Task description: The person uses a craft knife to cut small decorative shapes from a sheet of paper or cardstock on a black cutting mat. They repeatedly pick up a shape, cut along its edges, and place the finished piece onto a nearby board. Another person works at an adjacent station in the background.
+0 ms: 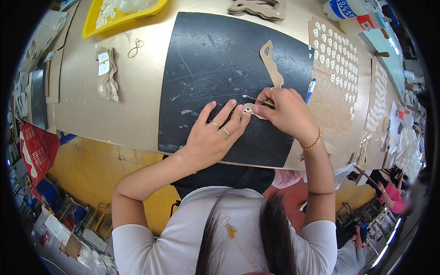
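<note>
On the black mat [206,55], a small beige leather-like piece [257,111] carries a white patch with dark holes [247,110]. My left hand [215,130] lies with fingers spread, its fingertips touching the near left end of that piece. My right hand [288,110] is closed around a slim pen-like tool [269,104] with a yellow-green part, and its thumb rests at the piece's right side. The tool's thin pale end points left over the mat. Just beyond my right hand lies a longer wavy beige piece [271,64] with a cut-out at its far end.
At the right, a brown sheet [332,110] bears rows of small white patches, with a blue-and-white pen [311,87] beside it. A yellow tray [133,18] stands back left, near a banded bundle of beige pieces [108,75]. More stacked pieces [259,10] and a bottle [346,8] are farther back.
</note>
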`<state>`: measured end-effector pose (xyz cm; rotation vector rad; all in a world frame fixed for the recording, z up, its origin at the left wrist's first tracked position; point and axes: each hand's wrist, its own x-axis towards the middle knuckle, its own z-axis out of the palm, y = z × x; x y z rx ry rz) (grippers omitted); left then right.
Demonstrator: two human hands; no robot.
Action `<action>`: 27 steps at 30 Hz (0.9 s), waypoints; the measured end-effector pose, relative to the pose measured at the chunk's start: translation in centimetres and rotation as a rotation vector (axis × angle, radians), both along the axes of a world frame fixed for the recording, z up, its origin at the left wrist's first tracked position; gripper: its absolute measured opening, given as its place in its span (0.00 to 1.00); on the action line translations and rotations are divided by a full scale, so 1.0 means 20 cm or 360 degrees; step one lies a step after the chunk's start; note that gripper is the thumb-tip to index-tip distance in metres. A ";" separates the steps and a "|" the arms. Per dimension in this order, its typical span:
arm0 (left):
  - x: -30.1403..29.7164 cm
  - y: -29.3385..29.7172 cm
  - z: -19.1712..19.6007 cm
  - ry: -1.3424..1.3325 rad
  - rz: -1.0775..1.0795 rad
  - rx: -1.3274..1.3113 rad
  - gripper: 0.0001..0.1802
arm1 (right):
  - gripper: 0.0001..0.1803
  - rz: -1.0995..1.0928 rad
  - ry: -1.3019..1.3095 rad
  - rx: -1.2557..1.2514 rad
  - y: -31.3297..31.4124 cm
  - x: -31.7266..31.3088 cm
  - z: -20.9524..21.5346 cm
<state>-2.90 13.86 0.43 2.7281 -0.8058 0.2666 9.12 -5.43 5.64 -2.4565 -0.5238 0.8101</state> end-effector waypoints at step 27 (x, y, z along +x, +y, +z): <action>-0.01 -0.03 0.00 0.0007 0.0058 -0.0012 0.23 | 0.17 -0.0083 -0.0316 0.0054 -0.01 -0.04 -0.06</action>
